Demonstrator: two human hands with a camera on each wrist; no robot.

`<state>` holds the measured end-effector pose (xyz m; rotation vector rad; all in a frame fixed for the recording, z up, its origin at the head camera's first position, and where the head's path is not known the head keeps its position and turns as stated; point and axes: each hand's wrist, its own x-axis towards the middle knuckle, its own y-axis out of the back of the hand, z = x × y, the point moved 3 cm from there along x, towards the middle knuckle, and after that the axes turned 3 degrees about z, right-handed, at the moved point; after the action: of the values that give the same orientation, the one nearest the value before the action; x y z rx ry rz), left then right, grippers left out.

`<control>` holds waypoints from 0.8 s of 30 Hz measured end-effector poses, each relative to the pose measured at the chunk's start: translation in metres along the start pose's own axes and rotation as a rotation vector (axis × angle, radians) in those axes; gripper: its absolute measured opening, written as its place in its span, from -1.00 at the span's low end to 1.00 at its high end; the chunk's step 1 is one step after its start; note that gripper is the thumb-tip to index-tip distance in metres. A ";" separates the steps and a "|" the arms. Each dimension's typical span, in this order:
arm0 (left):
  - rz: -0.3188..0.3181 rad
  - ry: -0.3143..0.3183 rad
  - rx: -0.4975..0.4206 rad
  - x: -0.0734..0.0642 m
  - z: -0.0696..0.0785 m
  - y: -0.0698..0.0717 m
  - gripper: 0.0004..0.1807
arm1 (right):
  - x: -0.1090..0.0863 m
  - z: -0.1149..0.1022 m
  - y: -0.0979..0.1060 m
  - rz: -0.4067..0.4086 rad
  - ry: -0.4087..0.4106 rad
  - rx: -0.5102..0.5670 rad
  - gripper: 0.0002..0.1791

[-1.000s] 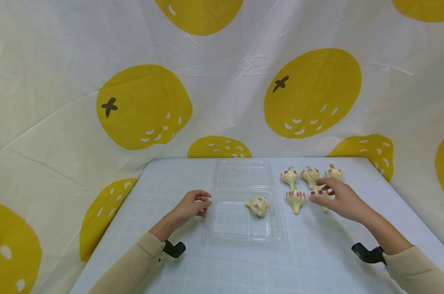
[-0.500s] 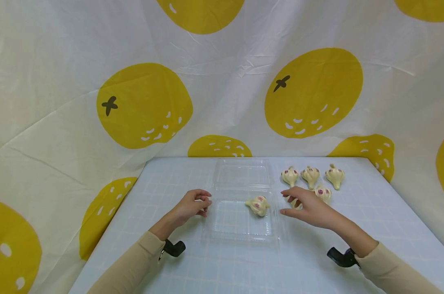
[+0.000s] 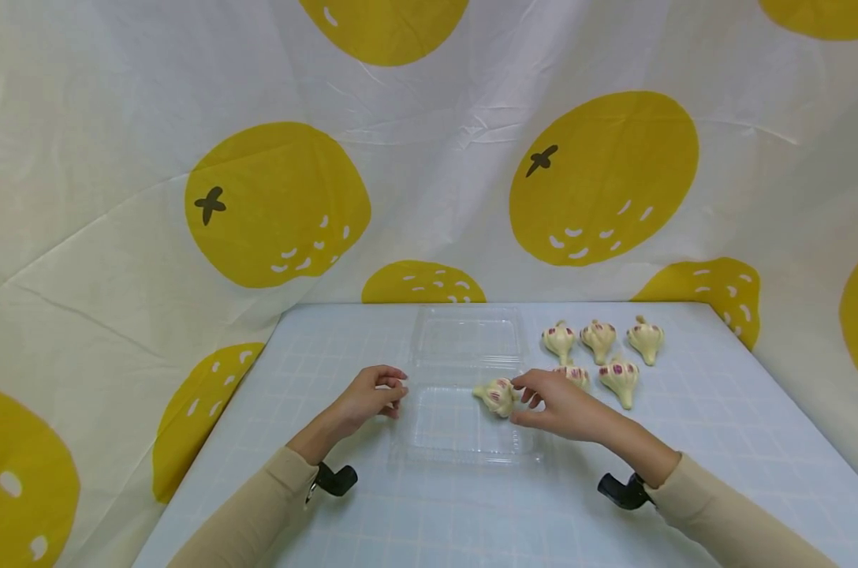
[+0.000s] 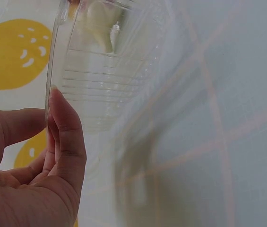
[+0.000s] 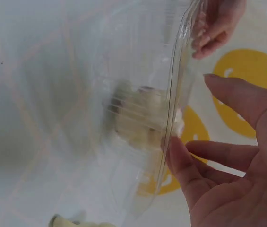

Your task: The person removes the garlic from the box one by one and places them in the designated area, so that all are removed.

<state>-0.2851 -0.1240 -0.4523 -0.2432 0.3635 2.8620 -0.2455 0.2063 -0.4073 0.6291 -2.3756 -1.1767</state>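
A clear plastic clamshell container [image 3: 446, 454] lies opened on the table, its lid [image 3: 464, 331] folded back away from me. In its base one garlic bulb [image 3: 497, 397], cream with purple streaks, rests on its side with the stem pointing left. My left hand [image 3: 372, 394] pinches the container's left rim between thumb and fingers, as the left wrist view shows. My right hand [image 3: 557, 404] is at the right rim, thumb and fingers apart, fingertips close beside the bulb. Through the clear wall, the bulb also appears in the right wrist view [image 5: 140, 118].
Several more garlic bulbs [image 3: 619, 379] stand in two rows to the right of the container, one partly hidden by my right hand. A checked pale cloth [image 3: 415, 521] covers the table. Behind hangs a white curtain [image 3: 436, 158] with yellow fruit prints.
My right hand has moved left from over the loose garlic bulbs to the container's right rim, uncovering bulbs it passed. The left hand stays at the left rim.
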 end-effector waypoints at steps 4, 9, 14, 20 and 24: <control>-0.003 -0.004 0.000 -0.001 -0.001 0.000 -0.60 | 0.008 -0.003 -0.009 -0.045 -0.016 -0.029 -0.47; -0.005 0.003 0.001 -0.001 -0.001 -0.001 -0.60 | 0.020 -0.002 -0.023 -0.088 -0.029 -0.030 -0.46; -0.004 0.013 0.005 -0.001 -0.002 -0.002 -0.61 | 0.030 -0.003 -0.035 -0.102 -0.054 -0.031 -0.40; -0.005 0.009 -0.006 0.000 0.000 -0.002 -0.60 | 0.040 -0.010 -0.044 -0.119 -0.099 -0.060 -0.30; 0.003 0.011 -0.004 0.000 0.000 0.000 -0.61 | 0.049 -0.013 -0.054 -0.138 -0.111 -0.053 -0.29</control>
<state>-0.2854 -0.1238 -0.4524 -0.2591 0.3611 2.8655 -0.2669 0.1418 -0.4357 0.7380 -2.4156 -1.3613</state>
